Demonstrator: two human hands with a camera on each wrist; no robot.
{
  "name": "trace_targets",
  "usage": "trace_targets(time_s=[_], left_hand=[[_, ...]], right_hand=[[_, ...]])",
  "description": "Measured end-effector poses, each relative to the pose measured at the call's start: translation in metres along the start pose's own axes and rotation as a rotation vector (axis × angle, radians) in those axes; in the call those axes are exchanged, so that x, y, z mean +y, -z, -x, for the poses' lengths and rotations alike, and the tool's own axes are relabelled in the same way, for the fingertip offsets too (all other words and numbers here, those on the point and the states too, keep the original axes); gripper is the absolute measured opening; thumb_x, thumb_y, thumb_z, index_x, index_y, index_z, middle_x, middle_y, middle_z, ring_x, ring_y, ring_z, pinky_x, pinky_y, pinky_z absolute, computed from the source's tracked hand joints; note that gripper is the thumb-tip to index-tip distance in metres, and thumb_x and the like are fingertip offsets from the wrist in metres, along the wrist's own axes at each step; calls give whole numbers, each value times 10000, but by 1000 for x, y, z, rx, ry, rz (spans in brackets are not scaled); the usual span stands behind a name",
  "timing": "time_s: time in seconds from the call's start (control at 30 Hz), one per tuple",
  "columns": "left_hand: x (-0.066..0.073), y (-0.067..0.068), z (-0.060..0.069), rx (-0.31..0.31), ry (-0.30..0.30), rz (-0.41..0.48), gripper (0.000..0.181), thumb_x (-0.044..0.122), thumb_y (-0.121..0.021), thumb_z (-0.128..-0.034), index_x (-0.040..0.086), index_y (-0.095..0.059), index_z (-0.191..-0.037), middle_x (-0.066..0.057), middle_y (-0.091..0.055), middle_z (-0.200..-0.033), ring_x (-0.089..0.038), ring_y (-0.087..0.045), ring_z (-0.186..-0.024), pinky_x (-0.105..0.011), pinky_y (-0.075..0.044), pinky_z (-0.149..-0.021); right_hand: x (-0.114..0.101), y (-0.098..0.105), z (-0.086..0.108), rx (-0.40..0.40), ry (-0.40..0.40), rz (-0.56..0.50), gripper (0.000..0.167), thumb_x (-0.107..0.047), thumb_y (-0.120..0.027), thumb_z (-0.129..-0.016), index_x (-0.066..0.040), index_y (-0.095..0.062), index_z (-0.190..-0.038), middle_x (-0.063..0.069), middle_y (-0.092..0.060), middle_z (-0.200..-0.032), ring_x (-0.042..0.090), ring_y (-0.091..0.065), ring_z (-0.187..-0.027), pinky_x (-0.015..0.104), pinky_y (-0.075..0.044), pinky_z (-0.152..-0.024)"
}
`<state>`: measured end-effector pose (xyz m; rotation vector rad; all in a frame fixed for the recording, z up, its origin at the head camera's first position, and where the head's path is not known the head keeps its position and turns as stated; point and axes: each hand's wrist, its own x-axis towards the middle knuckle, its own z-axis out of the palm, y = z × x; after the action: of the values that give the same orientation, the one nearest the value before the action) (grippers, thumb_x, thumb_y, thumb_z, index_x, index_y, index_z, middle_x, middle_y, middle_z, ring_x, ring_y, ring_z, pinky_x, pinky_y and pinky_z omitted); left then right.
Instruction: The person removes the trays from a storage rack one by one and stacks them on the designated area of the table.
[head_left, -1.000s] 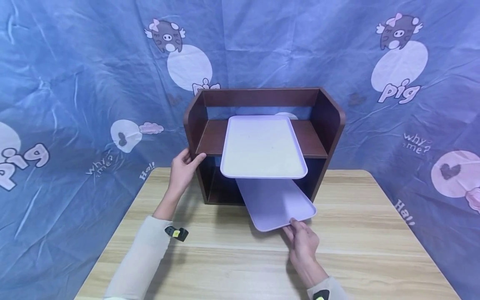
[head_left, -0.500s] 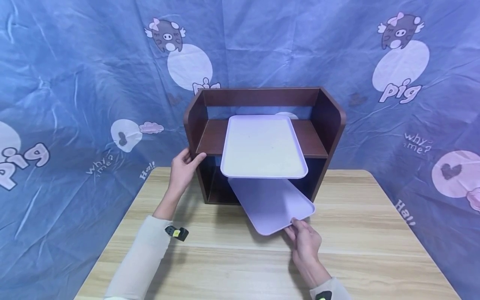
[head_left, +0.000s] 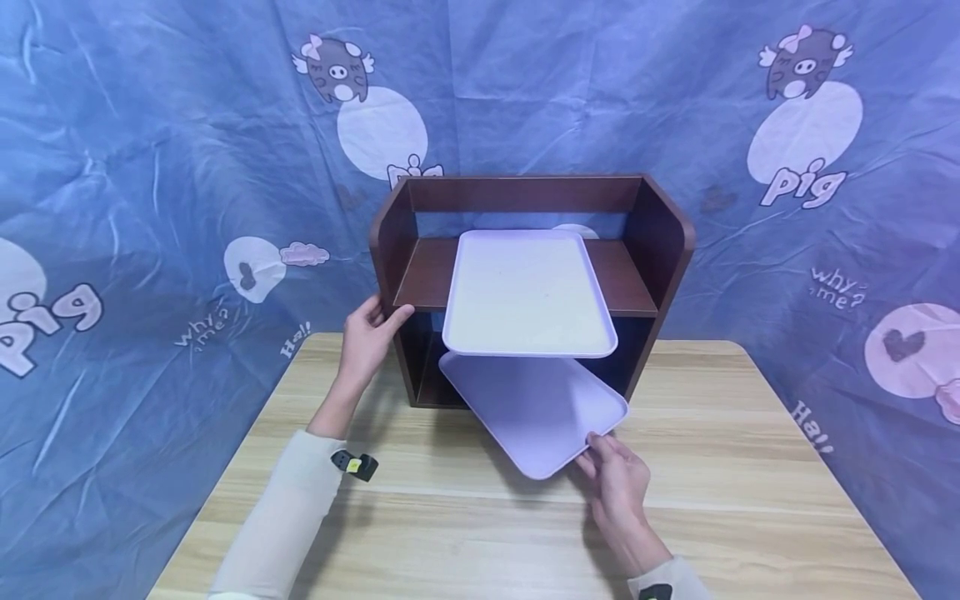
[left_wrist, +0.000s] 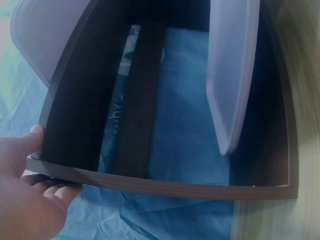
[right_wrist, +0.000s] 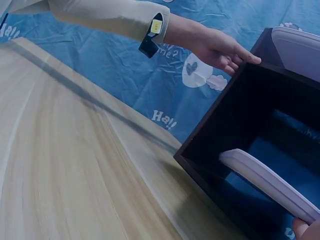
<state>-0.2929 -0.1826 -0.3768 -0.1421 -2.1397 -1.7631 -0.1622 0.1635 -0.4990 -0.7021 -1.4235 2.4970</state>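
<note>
A dark brown two-level shelf stands on the table. My left hand grips its left side panel at mid-height, thumb at the front and fingers on the outer side, as the left wrist view also shows. My right hand pinches the front edge of a light purple tray, thumb on top. This tray slants out of the lower compartment, tilted and turned, its far part hidden beneath another tray. In the left wrist view its corner hangs inside the compartment, apart from the left panel.
A second light purple tray lies on the upper board and juts past its front edge, over the lower tray. The wooden table stretches out in front. A blue patterned cloth hangs behind and at both sides.
The lower tray has turned, its far left corner swinging left into view and its front corner coming nearer. My right hand has shifted slightly right and nearer with it. My left hand stays put.
</note>
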Motion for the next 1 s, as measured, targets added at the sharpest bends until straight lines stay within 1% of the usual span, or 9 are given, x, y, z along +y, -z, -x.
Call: trace_targets(time_s=[0.1,0.23,0.33,0.37,0.47,0.6,0.77,0.83,1.0], left_hand=[[1,-1,0,-1,1,0,510,191,-799,-982,-25,-639,-1415,-238,-710,-1362,-175,-714,-1153,-120,-572,-906],[1,0,1,3,-3,2,502,192,-802,-980,-26,-647,-1405,-243,-715,-1348,-47,-708,-1062,-112,-570,-886],[1,0,0,3,-8,1,493,194,-802,-980,-29,-652,-1393,-250,-718,-1337,31,-688,-1000,-105,-567,-875],[1,0,0,3,-10,0,489,195,-802,-981,-32,-654,-1388,-253,-719,-1333,35,-687,-996,-104,-567,-871],[1,0,0,-1,-12,0,487,196,-800,-981,-32,-654,-1386,-252,-719,-1334,30,-688,-1002,-104,-567,-874],[1,0,0,-3,-13,-1,483,197,-802,-980,-34,-658,-1380,-250,-720,-1333,24,-688,-1003,-103,-566,-870],[1,0,-1,-2,-13,-2,482,208,-805,-978,-32,-664,-1371,-248,-722,-1328,19,-691,-1001,-104,-566,-868],[0,0,-2,-3,-11,0,484,213,-805,-979,-31,-664,-1373,-245,-721,-1333,1,-696,-1021,-106,-566,-873],[-2,1,-2,-9,4,-2,500,230,-804,-981,-22,-659,-1388,-231,-715,-1354,-88,-708,-1109,-102,-561,-898]], right_hand=[[-3,2,0,4,0,28,90,41,-644,-1003,-42,-677,-1008,-10,-788,-827,108,-799,-823,282,-655,-838],[-9,4,-2,-4,-8,50,153,38,-657,-997,-93,-715,-942,-19,-787,-827,105,-798,-815,269,-656,-826],[-14,6,-3,-11,-7,57,179,35,-663,-999,-112,-726,-918,-13,-792,-810,102,-798,-798,261,-657,-801],[-15,6,-4,-12,-4,62,184,34,-664,-999,-115,-726,-911,-14,-791,-804,100,-798,-796,260,-657,-798],[-19,9,-5,-11,3,78,179,33,-664,-999,-117,-719,-918,-22,-790,-805,93,-797,-795,256,-657,-794],[-25,13,-7,-9,3,73,183,38,-659,-1000,-106,-726,-910,-27,-779,-806,87,-793,-787,246,-657,-775],[-34,17,-10,-25,5,50,236,26,-656,-1013,-119,-746,-850,-17,-770,-799,91,-781,-754,246,-658,-743],[-37,18,-12,-30,5,44,257,25,-652,-1016,-121,-757,-833,-12,-772,-796,94,-778,-741,250,-660,-735],[-45,21,-12,-44,1,50,258,26,-642,-1019,-126,-765,-851,-20,-778,-798,90,-777,-732,247,-658,-721]])
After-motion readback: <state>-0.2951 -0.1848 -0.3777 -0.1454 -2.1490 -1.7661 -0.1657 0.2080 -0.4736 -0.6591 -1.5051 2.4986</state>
